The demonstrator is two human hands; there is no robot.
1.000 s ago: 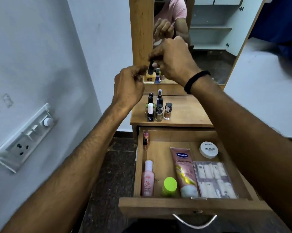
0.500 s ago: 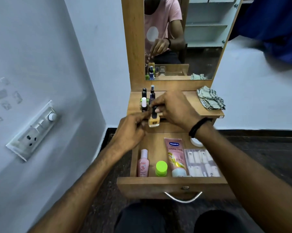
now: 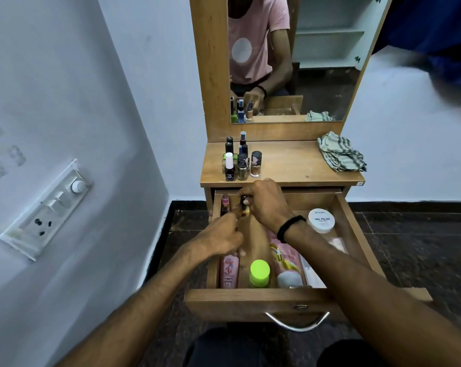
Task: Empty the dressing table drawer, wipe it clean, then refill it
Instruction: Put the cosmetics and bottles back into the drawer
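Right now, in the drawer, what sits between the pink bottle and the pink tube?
Head view: a bottle with a lime-green cap stands between the pink bottle and the pink tube.

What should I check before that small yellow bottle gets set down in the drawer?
1. Small yellow bottle held by both hands: ok; left hand, right hand.
2. Cap fully tight: cannot tell.
3. Bare drawer floor below: ok.
4. Pink nail polish in back left corner clear of fingers: ok, apart.
5. Bottles on tabletop upright: ok.
6. Checked cloth out of the drawer: ok.
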